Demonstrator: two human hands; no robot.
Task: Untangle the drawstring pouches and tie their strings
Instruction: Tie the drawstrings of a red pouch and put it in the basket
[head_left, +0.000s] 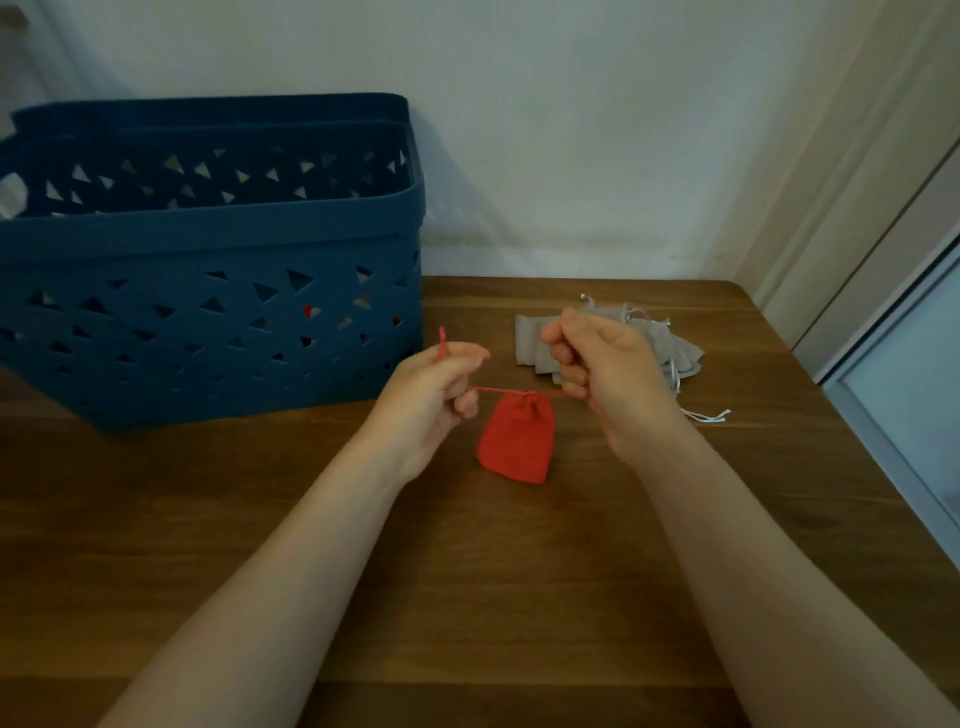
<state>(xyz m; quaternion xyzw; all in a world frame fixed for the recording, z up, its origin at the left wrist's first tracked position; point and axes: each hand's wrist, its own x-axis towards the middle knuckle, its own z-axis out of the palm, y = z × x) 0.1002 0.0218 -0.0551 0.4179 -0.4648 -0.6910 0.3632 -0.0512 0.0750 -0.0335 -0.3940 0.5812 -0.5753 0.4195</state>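
The red pouch (517, 441) hangs above the wooden table (467, 597) near the centre of the view, suspended from its red drawstring (488, 389), which runs roughly level out of the gathered neck toward both hands. The mouth of the pouch is drawn closed and puckered; the body hangs downward, tilted slightly to the right. The left hand (434, 395) has its fingers curled and pinches the left run of the drawstring between thumb and fingers; a short free end of the string stands up above the thumb. The right hand (605, 371) is curled into a loose fist on the right run of the drawstring, which disappears behind its fingers at the level of the pouch neck; the exact point of grip is hidden by the fingers. The two hands are held apart on either side of the pouch, with the string taut between them. Behind the right hand, a pile of grey pouches (670, 348) lies on the table, partly hidden by the hand; their white strings (709, 415) trail toward the right edge. A blue perforated basket (208, 322) stands at the rear left of the table, against the wall (571, 130); small red patches show through its side openings.
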